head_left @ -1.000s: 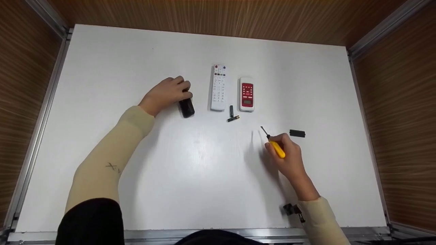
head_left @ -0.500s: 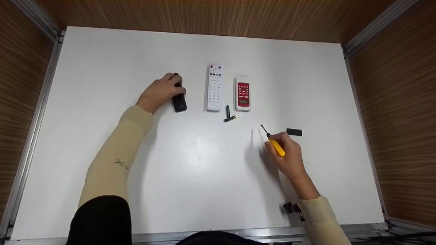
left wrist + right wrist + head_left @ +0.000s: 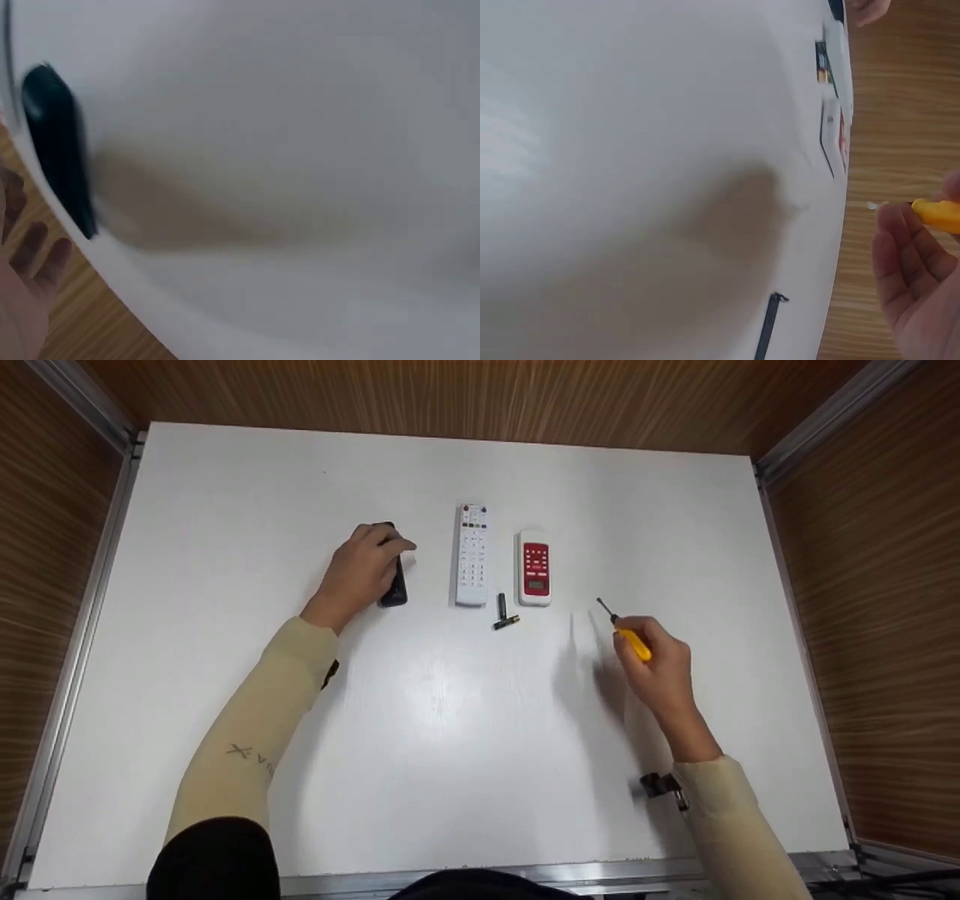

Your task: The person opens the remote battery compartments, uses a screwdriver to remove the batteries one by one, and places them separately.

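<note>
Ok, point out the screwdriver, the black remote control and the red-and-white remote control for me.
Screwdriver [image 3: 636, 644]: head view, on its yellow handle.
Black remote control [image 3: 397, 588]: head view, on its uncovered near half.
Red-and-white remote control [image 3: 535, 568]: head view, on the red front panel.

Three remote controls [image 3: 472, 555], two small batteries [image 3: 502, 606], one yellow screwdriver [image 3: 634, 644], one dark strip [image 3: 766, 326]

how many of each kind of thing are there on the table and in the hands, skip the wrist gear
Remotes: 3 (black remote, white remote, red-and-white remote)
Batteries: 2 (upper battery, lower battery)
Screwdriver: 1
Dark strip-like piece: 1, partly out of frame in the right wrist view
Total: 7
</note>
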`<state>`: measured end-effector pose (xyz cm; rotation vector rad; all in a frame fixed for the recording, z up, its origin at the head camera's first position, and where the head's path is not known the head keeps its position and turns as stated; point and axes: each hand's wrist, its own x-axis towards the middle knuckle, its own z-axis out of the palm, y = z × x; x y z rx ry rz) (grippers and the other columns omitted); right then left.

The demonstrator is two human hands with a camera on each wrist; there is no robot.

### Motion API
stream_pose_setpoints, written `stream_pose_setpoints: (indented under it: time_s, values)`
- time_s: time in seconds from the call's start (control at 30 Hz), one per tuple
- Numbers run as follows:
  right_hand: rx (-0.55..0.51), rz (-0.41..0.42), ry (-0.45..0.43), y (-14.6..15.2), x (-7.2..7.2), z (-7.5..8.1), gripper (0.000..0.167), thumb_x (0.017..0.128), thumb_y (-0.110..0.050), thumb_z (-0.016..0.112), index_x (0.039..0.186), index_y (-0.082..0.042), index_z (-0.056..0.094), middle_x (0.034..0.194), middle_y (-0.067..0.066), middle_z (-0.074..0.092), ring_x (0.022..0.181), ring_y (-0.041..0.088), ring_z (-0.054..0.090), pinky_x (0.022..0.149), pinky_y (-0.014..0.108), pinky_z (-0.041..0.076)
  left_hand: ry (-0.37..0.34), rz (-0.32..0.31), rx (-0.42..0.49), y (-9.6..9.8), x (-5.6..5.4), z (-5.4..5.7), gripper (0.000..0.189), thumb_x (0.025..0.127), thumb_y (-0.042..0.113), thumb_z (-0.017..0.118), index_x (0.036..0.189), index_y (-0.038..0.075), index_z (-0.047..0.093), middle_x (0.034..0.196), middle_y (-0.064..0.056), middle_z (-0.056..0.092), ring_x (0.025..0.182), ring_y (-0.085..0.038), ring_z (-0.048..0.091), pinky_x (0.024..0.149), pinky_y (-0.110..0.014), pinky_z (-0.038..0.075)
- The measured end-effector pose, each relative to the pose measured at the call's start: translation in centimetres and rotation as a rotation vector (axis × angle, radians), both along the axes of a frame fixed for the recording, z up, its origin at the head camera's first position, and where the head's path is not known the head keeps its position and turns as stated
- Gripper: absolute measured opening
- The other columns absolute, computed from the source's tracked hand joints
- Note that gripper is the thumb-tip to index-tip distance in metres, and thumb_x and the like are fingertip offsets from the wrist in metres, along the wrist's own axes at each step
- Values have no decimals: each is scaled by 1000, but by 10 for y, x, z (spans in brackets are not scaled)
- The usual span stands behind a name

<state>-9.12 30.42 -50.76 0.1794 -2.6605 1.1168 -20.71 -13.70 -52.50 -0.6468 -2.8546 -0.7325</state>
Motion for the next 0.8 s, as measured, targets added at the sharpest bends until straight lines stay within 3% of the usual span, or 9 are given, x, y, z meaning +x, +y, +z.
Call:
stream_pose_setpoints:
  time_s: [0.13,0.23,0.3,0.47,0.8]
  values:
    - [32,-82,-77,10,-27,4,25,97,-28,63,116,-14,69,99,3,73,69,15,58,62,14,46,40,46,172,15,25,4,27,98,8,56,122,15,69,115,-8,63,112,-29,55,89,-44,51]
    - [77,-123,-115,20,-46,-1,28,97,-30,60,120,-15,67,100,6,72,73,20,59,63,20,46,7,56,242,26,41,8,26,98,11,59,121,16,69,113,-6,64,104,-25,57,81,-41,50]
    - [105,-137,-125,26,-57,-6,30,98,-29,59,122,-14,66,107,8,71,84,22,60,70,27,47,-19,58,271,33,50,11,25,97,12,61,121,16,69,113,-4,65,101,-23,57,80,-38,50]
    - [147,-133,-146,38,-76,-16,31,97,-21,62,125,-11,66,119,14,66,102,29,61,84,43,49,-63,44,290,47,66,16,25,98,14,61,122,17,68,114,-1,64,103,-18,58,85,-35,49]
    - [289,-117,-314,45,-93,-27,37,99,-22,56,133,-10,61,124,18,60,115,37,58,95,55,48,-65,-9,288,60,83,18,26,96,14,63,121,17,68,113,0,65,99,-17,58,85,-34,49]
